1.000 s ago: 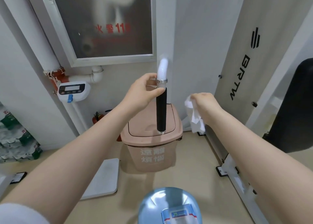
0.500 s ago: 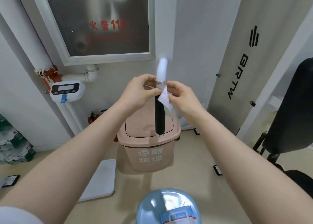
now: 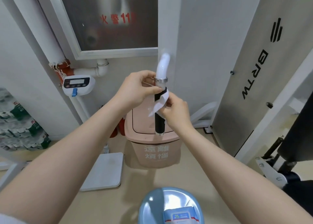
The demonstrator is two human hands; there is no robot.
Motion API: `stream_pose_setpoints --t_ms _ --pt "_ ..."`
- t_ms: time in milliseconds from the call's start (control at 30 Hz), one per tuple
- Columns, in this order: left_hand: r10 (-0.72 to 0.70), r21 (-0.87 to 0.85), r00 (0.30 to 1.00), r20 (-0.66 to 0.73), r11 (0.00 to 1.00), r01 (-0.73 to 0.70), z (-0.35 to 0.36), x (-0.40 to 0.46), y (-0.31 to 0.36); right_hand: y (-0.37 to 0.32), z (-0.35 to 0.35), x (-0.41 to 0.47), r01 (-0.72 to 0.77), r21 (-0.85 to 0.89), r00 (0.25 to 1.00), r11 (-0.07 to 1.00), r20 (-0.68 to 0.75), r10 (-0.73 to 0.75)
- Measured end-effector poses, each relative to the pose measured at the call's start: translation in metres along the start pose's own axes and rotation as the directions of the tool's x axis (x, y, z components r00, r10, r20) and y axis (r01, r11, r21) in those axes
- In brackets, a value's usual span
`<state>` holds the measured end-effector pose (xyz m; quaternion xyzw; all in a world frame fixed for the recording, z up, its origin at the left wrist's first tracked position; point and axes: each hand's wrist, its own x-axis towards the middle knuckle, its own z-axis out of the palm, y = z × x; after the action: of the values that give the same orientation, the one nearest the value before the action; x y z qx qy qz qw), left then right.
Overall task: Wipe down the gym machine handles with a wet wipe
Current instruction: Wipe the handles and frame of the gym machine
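Black foam handle (image 3: 159, 120) hangs upright mid-frame, metal collar (image 3: 160, 80) at its top, white curved tube (image 3: 163, 65) above that, small metal cap at the bottom end. White wet wipe (image 3: 159, 103) is draped around the upper part of the grip, just below the collar, one corner trailing down-left. Right hand (image 3: 175, 111) pinches the wipe against the right side of the handle, fingers closed on it. Left hand (image 3: 135, 91) is at the handle's left near the collar, fingertips (image 3: 156, 89) pinched together and touching the top edge of the wipe and grip.

Directly behind and below the handle: pink lidded trash bin (image 3: 152, 149) with white characters on its front. White flat scale platform (image 3: 105, 170) on the floor left of the bin. Scale display unit (image 3: 78, 85) sits on a post further left. Grey machine shroud (image 3: 264, 71) marked BRTW on the right. Blue stool (image 3: 152, 205) at bottom edge with a wet wipe pack (image 3: 180, 217) lying on it.
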<state>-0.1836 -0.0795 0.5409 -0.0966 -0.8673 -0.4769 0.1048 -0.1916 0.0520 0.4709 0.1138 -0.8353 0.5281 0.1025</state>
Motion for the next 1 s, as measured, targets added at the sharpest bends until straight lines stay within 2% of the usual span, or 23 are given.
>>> stream_pose_setpoints --t_ms 67,133,200,300,367,533,600,667,733,800,900,1000 --pt "-0.004 0.011 1.0 -0.004 1.0 0.005 0.002 0.0 0.003 0.013 0.006 -0.01 -0.06 -0.096 0.997 0.994 0.042 0.064" --pt "-0.01 0.012 1.0 -0.02 1.0 0.01 0.005 0.0 0.005 0.016 0.0 -0.007 -0.086 -0.093 0.992 0.992 0.08 0.093" --pt "-0.014 0.015 1.0 -0.027 1.0 0.015 0.008 0.0 0.006 0.008 -0.012 0.001 -0.096 0.072 0.987 0.993 0.138 0.086" --pt "-0.017 -0.005 0.999 -0.039 1.0 0.017 0.013 -0.002 0.007 -0.002 -0.02 0.006 -0.08 0.381 0.989 0.921 0.149 0.025" --pt "-0.014 -0.017 0.999 -0.047 1.0 0.013 0.019 -0.003 0.007 0.006 -0.017 0.002 -0.069 0.411 0.991 0.909 0.133 0.015" --pt "-0.005 -0.007 0.995 -0.1 1.0 0.004 0.029 -0.009 0.004 0.043 -0.01 -0.024 -0.141 0.082 0.967 0.987 0.227 0.12" --pt "-0.019 -0.031 0.992 -0.124 0.999 0.015 0.031 -0.011 0.005 0.041 -0.013 -0.027 -0.162 0.068 0.965 0.984 0.217 0.144" --pt "-0.03 -0.054 0.987 -0.155 0.998 0.022 0.033 -0.013 0.005 0.03 -0.018 -0.023 -0.158 0.164 0.979 0.974 0.151 0.134" --pt "-0.059 -0.101 0.979 -0.193 0.994 0.04 0.037 -0.016 0.004 0.024 -0.019 -0.019 -0.109 0.157 0.993 0.982 0.069 0.099" --pt "-0.099 -0.127 0.972 -0.211 0.989 0.073 0.041 -0.021 0.0 0.023 -0.017 -0.017 -0.101 0.026 0.993 0.995 0.065 0.099" --pt "-0.106 -0.12 0.974 -0.2 0.989 0.083 0.043 -0.026 -0.006 0.029 -0.014 -0.012 -0.114 -0.168 0.981 0.979 0.136 0.138" --pt "-0.103 -0.13 0.974 -0.201 0.989 0.077 0.04 -0.027 -0.008 0.019 -0.02 -0.01 -0.007 -0.266 0.996 0.964 0.087 0.031"
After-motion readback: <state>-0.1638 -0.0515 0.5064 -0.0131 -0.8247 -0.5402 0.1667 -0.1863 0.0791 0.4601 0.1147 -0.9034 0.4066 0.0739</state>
